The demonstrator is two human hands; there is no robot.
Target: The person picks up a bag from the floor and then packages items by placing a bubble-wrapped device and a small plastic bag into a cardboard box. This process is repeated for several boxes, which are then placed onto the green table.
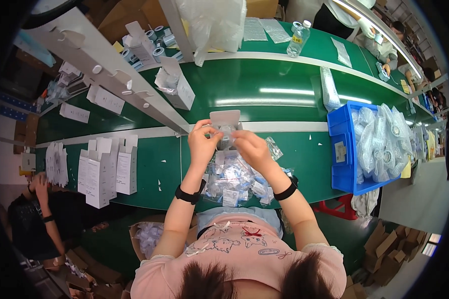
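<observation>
An open white carton (pixel 225 117) stands before me with its top flap raised. A clear plastic bag (pixel 226 133) shows at its mouth; what the bag contains is hard to make out. My left hand (pixel 203 142) is closed, thumb and finger pinching at the bag's left side. From the right, my right hand (pixel 254 149) also has its fingers closed at the bag. Just below the hands lies a heap of small clear packets (pixel 234 177) with blue and white contents, close to the table's front edge.
Several white cartons (pixel 97 174) stand on the green table (pixel 157 149) at left. A blue bin (pixel 338 172) of bubble-wrapped items is at right. Another open carton (pixel 177 92) and a bottle (pixel 298 40) are farther back. A metal post (pixel 149 99) rises at left. Co-workers sit nearby.
</observation>
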